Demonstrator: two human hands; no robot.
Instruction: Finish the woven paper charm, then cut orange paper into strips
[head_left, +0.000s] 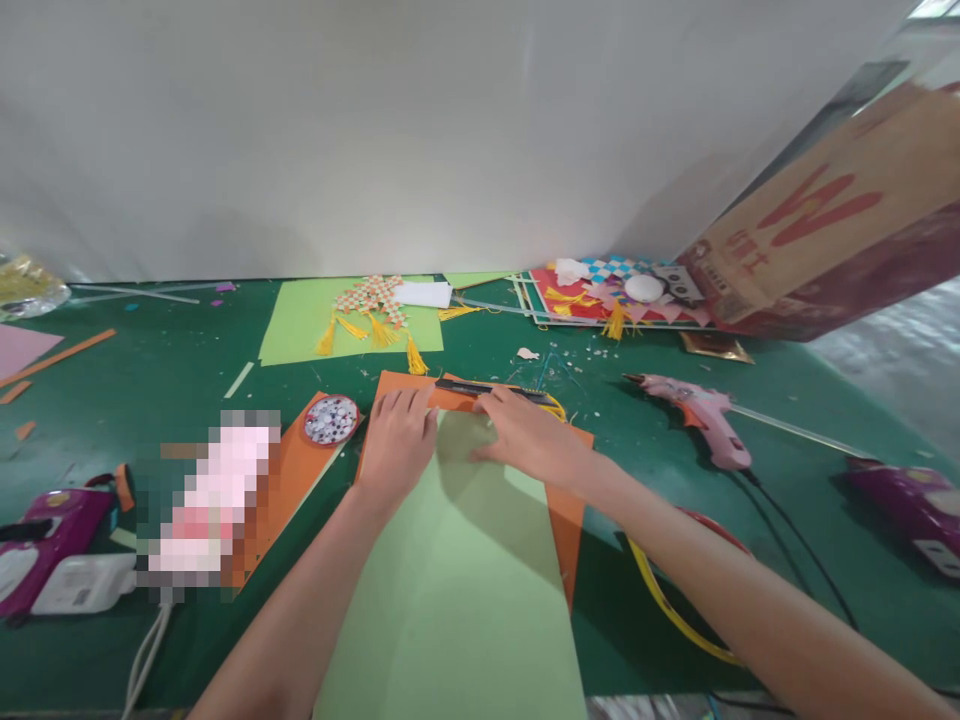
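Note:
A long light-green sheet of paper [465, 580] runs toward me over orange sheets [570, 540]. My left hand [399, 432] rests flat at its far left corner, fingers stretched forward over the orange paper. At the far right corner, my right hand [532, 432] has its fingers slightly bent and its thumb apart on the green paper. Just beyond the fingertips lies a dark utility knife [491, 389], close to my right hand and partly hidden by it. Neither hand appears to grip anything.
A pink glue gun [697, 415] with its cord lies right, beside a yellow ring [660, 600]. Left are a round container of small beads [331, 420] and a blurred-out pink object [214, 505]. Tasselled paper crafts [375, 305] and a paper bag [832, 220] stand at the back.

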